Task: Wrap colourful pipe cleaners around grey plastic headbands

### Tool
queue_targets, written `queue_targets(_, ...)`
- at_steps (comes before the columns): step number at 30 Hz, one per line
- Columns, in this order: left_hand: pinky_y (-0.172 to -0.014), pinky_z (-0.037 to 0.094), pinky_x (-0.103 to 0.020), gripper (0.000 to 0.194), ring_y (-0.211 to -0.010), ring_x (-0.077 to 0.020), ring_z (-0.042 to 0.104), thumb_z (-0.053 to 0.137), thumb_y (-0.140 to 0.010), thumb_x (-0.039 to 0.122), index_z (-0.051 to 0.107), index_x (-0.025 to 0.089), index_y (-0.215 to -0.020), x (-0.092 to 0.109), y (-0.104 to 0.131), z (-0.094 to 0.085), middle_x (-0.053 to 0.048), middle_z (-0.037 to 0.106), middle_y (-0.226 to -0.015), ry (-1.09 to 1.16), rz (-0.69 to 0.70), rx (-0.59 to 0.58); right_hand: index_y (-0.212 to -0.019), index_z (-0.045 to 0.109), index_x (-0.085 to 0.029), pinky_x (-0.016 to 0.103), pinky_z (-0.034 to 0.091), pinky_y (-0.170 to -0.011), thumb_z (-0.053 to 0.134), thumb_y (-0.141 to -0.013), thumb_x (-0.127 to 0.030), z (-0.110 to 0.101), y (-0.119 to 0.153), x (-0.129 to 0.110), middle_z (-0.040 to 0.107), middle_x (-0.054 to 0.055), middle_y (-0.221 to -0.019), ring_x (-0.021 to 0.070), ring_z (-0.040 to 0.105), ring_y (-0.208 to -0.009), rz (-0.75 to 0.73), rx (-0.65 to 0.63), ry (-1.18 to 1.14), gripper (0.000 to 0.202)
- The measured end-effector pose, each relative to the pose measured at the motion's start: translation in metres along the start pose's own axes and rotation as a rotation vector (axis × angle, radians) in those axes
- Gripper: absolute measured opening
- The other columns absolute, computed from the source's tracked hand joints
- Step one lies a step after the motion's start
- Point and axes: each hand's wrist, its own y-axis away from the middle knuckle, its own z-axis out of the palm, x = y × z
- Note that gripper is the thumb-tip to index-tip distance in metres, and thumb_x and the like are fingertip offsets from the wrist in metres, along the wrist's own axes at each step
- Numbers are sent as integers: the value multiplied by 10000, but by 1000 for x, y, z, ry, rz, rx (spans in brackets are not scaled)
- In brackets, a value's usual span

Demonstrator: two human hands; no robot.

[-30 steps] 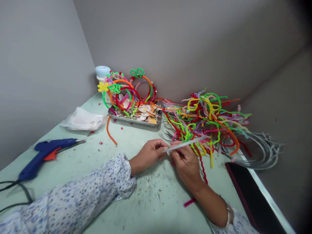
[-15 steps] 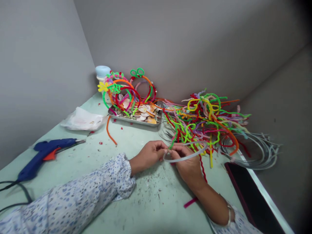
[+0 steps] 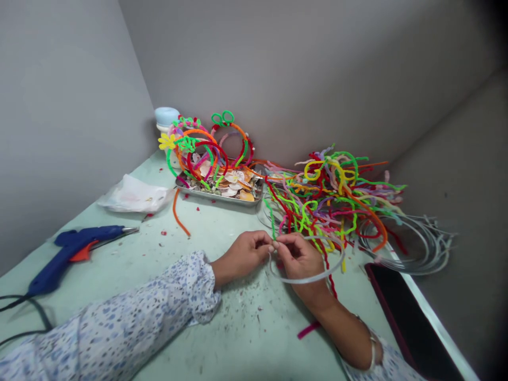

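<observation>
My left hand (image 3: pixel 245 255) and my right hand (image 3: pixel 305 260) meet over the table, their fingertips pinched together. Between them is one end of a whitish plastic headband (image 3: pixel 313 278), whose curve loops around my right hand. A green pipe cleaner (image 3: pixel 271 214) stands up from the same pinch point, bent away from me. My left fingers close on the pipe cleaner where it meets the band, and my right fingers grip the band's end. How far the pipe cleaner is wrapped is hidden by the fingertips.
A heap of pipe cleaners (image 3: pixel 329 196) lies behind my right hand, beside bare headbands (image 3: pixel 432 254) and a phone (image 3: pixel 413 323). Finished headbands (image 3: pixel 202 143) lean on a metal tray (image 3: pixel 222 198) of shells. On the left are a blue glue gun (image 3: pixel 79 248) and a plastic bag (image 3: pixel 135 194).
The headband's curve has swung down and slightly right around my right hand. The green pipe cleaner now leans further left and away, with more of its length showing.
</observation>
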Motion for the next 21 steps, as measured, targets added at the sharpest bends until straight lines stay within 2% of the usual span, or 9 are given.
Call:
queue_targets(5,-593,351,-219,103,-603,-98,436,537,-771,211,594,131,-742,0,-1,1,31,513,-625,-24,12,10,-857,648,-193,272,487,-614,586,-838,-320,0,-1,-2,648,29,-799,158,607,-680,-19,-3,57,143)
queue_targets(11,-589,354,-224,119,-596,-102,440,528,-780,222,607,133,-785,-1,0,1,23,532,-641,-23,-11,-4,-878,601,-195,274,500,-589,604,-812,-328,2,1,-4,659,26,-767,160,612,-633,80,35,19,148)
queue_targets(18,-598,362,-225,121,-610,-102,451,527,-787,217,610,128,-780,-1,0,1,15,546,-661,-37,2,-5,-811,560,-206,261,484,-555,624,-795,-334,4,0,-5,634,4,-704,152,597,-593,99,61,-1,144)
queue_targets(21,-587,360,-219,123,-599,-95,444,534,-797,228,601,125,-786,2,0,1,25,523,-640,5,-5,-1,-839,575,-205,265,491,-558,624,-801,-357,4,0,-2,648,8,-708,158,608,-600,131,48,-61,163)
